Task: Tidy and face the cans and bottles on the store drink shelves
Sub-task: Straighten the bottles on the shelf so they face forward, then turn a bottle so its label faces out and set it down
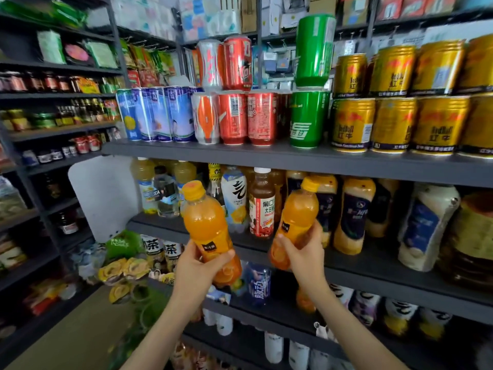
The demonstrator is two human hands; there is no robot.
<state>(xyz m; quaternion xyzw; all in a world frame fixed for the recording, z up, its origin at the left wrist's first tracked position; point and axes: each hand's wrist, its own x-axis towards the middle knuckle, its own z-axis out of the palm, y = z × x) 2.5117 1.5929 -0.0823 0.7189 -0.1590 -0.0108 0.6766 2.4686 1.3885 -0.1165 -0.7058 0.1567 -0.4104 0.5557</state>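
Your L hand [198, 268] grips L btl [206, 225], R hand [304, 253] grips R btl [297, 222], neither shelved yet; red cans [262, 117] unfaced, prob. early.

Gold cans [351, 124] read 红牛. A pale bottle [147, 193] reads SODA. Two white bottles [153, 248] each show 茶. A blue bottle [257, 285] reads 脉动 (printed vertically). Other labels are too blurred to read.

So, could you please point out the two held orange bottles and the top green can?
Left orange bottle [205, 220]: head view, body above the label.
Right orange bottle [302, 209]: head view, body above the label.
Top green can [314, 52]: head view, middle of its side.
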